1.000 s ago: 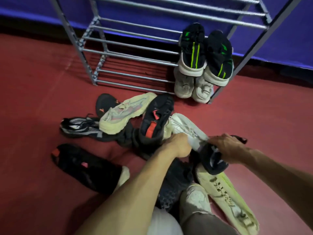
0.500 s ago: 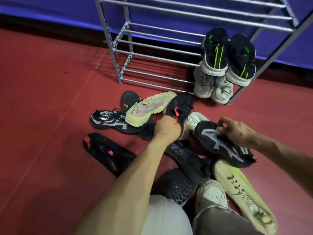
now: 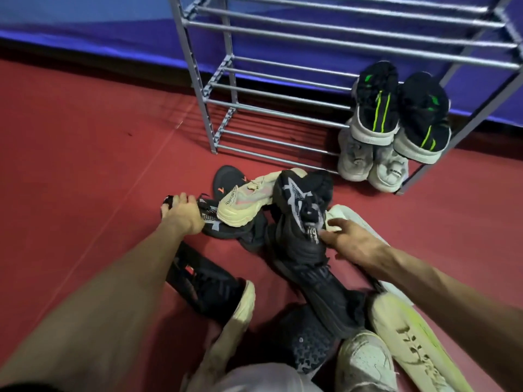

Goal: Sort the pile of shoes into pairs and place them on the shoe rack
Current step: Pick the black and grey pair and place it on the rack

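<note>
**Both hands on black-and-grey shoes in the pile**

Since half a second ago your left hand (image 3: 185,213) has left the middle of the pile and gone out to its left edge, and your right hand (image 3: 346,240) has carried its black-and-grey trainer (image 3: 297,210) in over the centre of the heap.

Your left hand now lies fingers spread over the heel end of a black mesh shoe with grey markings (image 3: 210,222) on the red floor (image 3: 85,154); whether the fingers have closed on it I cannot tell. A cream shoe (image 3: 243,202) lies across that shoe's front part, with a black sole bearing orange marks (image 3: 227,179) behind it.

Your right hand pinches the trainer near its laces, thumb and fingers narrow on the upper, the toe pointing away from you.

Nearer you lie a black shoe with a red mark and cream sole (image 3: 209,290), a dark shoe sole-up (image 3: 328,292), and a pale yellow-green shoe (image 3: 410,343).

On the grey shoe rack (image 3: 283,46), at its right end, a black pair with green stripes (image 3: 399,111) sits on the shelf above a pale grey pair (image 3: 373,162) on the lowest bars.
</note>
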